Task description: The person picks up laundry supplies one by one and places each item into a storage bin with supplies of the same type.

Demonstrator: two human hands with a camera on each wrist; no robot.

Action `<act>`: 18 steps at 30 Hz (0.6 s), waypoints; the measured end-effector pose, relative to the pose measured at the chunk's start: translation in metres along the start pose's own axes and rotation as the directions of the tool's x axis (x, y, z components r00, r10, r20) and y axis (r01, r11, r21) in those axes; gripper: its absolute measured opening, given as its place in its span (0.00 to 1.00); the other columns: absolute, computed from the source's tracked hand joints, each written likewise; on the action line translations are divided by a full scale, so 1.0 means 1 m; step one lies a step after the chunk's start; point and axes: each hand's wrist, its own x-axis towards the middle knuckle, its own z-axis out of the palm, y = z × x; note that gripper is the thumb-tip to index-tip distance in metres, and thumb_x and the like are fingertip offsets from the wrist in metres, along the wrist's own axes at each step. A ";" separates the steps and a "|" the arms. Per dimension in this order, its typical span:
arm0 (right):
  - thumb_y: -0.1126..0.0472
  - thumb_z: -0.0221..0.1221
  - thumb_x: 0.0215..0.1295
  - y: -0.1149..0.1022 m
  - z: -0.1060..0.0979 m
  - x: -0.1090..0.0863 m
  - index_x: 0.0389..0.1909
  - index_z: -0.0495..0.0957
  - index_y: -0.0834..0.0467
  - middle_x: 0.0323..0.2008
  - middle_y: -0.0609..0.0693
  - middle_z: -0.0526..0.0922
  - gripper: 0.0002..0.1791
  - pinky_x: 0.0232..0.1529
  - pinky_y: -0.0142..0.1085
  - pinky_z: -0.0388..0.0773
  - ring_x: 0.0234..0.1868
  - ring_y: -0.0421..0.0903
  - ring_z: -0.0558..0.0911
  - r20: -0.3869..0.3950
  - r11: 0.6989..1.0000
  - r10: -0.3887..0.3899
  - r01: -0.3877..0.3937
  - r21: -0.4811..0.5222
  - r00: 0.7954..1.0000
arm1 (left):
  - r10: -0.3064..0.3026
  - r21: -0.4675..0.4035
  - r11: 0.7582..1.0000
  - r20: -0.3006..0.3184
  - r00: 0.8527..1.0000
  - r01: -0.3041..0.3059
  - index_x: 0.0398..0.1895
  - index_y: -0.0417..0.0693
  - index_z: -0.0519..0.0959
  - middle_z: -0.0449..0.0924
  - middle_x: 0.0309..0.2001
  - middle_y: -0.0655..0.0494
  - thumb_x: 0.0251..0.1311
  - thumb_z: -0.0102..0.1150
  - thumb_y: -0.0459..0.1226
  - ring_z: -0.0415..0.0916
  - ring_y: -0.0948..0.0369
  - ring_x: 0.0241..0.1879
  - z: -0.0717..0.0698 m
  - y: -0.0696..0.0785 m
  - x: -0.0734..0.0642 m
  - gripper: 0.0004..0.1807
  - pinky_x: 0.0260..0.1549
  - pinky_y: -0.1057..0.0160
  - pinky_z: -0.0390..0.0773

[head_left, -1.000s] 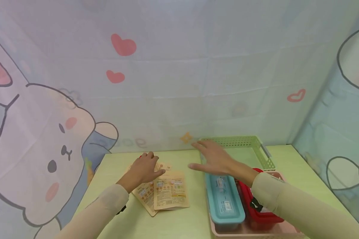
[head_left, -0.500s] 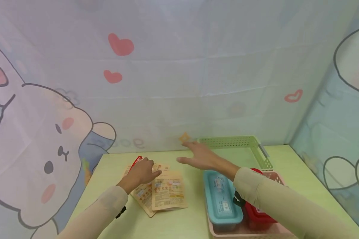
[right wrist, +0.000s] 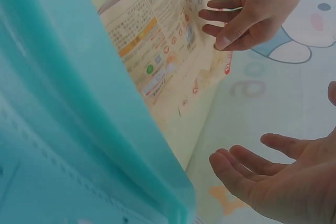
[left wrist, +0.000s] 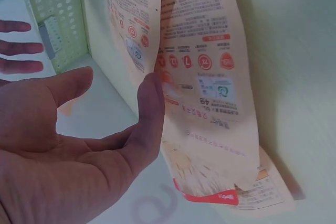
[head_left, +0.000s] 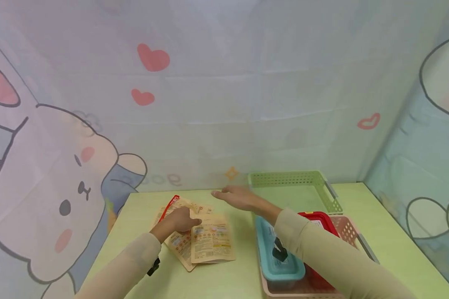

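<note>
Several flat tan packets with printed labels lie overlapping on the table's left half. The front packet (head_left: 212,245) covers part of another packet (head_left: 181,249); a red strip (head_left: 170,205) shows at the far end of the pile. Over these packets is my left hand (head_left: 180,219). In the left wrist view a fingertip of that hand (left wrist: 89,140) meets a packet's edge (left wrist: 205,77), with the thumb spread apart. My right hand (head_left: 239,197) is above the table, between packets and baskets, fingers extended and holding nothing. The right wrist view shows its relaxed fingers (right wrist: 278,177).
A pink basket (head_left: 349,232) at the right front holds a light-blue lidded box (head_left: 282,265) and a red lidded box (head_left: 323,220). Behind it stands a green perforated basket (head_left: 284,178). A printed curtain (head_left: 224,104) hangs behind the pale green table (head_left: 389,220).
My right hand has moved left, away from the green basket and towards the packets. My left hand has drawn slightly nearer, exposing more of the red-striped packet.
</note>
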 end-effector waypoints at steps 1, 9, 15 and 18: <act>0.23 0.49 0.73 0.001 0.002 0.001 0.77 0.69 0.58 0.74 0.58 0.72 0.49 0.67 0.62 0.73 0.73 0.62 0.72 0.006 0.999 0.011 -0.011 0.031 1.000 | 0.003 0.003 1.000 0.000 1.000 -0.003 0.30 0.39 0.81 0.79 0.18 0.50 0.75 0.62 0.47 0.73 0.60 0.18 0.001 -0.001 0.000 0.21 0.33 0.54 0.83; 0.20 0.49 0.70 0.006 0.017 0.004 0.80 0.64 0.59 0.78 0.59 0.66 0.54 0.69 0.68 0.67 0.77 0.65 0.66 0.038 0.976 0.109 -0.115 0.187 0.993 | 0.040 -0.055 0.998 0.002 0.999 -0.040 0.26 0.33 0.83 0.85 0.25 0.41 0.75 0.62 0.43 0.86 0.50 0.27 0.005 -0.008 0.000 0.22 0.35 0.55 0.87; 0.21 0.50 0.71 0.009 0.026 0.006 0.81 0.61 0.60 0.79 0.60 0.63 0.55 0.69 0.70 0.66 0.76 0.69 0.66 0.057 0.962 0.115 -0.126 0.242 0.992 | 0.032 -0.056 0.998 -0.003 0.999 -0.032 0.25 0.34 0.85 0.86 0.25 0.42 0.76 0.62 0.42 0.86 0.52 0.26 0.006 -0.010 0.003 0.23 0.35 0.56 0.88; 0.22 0.50 0.71 0.012 0.030 0.007 0.82 0.61 0.58 0.80 0.60 0.61 0.54 0.69 0.70 0.67 0.75 0.71 0.66 0.078 0.947 0.125 -0.142 0.289 0.989 | 0.037 -0.037 0.999 -0.007 0.999 -0.037 0.24 0.35 0.86 0.86 0.24 0.42 0.76 0.62 0.43 0.85 0.53 0.25 0.006 -0.010 0.004 0.23 0.35 0.55 0.87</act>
